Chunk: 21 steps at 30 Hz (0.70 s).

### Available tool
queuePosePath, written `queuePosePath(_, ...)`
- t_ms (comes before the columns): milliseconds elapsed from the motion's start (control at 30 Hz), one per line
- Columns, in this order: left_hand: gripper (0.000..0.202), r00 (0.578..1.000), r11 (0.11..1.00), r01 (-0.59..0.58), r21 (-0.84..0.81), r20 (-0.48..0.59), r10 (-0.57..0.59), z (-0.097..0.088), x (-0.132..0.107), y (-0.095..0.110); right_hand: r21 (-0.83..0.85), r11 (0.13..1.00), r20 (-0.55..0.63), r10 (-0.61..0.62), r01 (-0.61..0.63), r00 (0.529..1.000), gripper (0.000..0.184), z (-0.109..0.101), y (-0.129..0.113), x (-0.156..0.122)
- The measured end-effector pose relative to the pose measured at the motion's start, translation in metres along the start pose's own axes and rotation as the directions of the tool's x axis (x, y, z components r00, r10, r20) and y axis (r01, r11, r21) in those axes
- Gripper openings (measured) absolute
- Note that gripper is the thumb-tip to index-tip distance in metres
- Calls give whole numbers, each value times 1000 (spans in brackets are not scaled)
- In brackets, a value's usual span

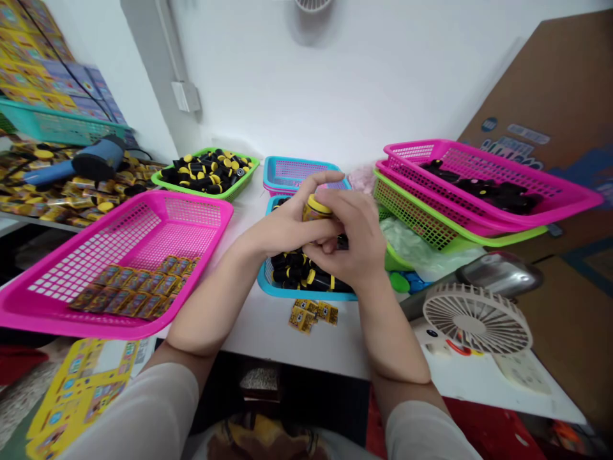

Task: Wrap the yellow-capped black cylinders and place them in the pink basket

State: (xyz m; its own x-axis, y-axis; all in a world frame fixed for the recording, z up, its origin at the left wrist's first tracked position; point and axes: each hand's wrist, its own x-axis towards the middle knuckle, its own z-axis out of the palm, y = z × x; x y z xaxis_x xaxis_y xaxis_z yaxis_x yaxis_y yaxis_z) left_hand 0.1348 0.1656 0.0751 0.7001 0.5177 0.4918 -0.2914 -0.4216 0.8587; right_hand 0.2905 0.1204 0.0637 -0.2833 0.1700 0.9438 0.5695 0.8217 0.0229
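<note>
My left hand (282, 223) and my right hand (359, 236) meet over a blue basket (265, 287), fingers curled round a small yellow-capped cylinder (317, 207). Its yellow top shows between the fingers; most of its body is hidden. Beneath the hands, the blue basket holds many black cylinders (294, 271) with yellow ends. Several small yellow printed pieces (311, 313) lie on the white table just in front of that basket. To the left, a pink basket (191, 204) holds rows of similar yellow printed pieces (138, 287).
A green basket (239, 185) of black and yellow cylinders stands at the back left. On the right are stacked pink and green baskets (479, 156), a small fan (479, 319) and a cardboard box (550, 96). A blue heat gun (98, 156) rests on wrapped cylinders at far left.
</note>
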Motion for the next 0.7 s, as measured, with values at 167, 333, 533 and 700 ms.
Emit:
queuePosePath(167,74,995,998,-47,-38,-85,44,13,-9,23,9,1000,-20,-18,18,1000,70,-7,-4,1)
queuePosePath(333,72,999,993,39,-110,-28,-43,18,-13,38,-240,959,-58,-167,149,984,51,-11,-11,7)
queuePosePath(533,71,963,975,-58,215,-245,112,26,-9,29,-428,874,4,-252,229,968,38,-16,-1,-4)
queuePosePath(700,79,979,971,-85,222,-164,123,27,-12,26,-490,842,179,-154,224,972,35,-25,8,-14)
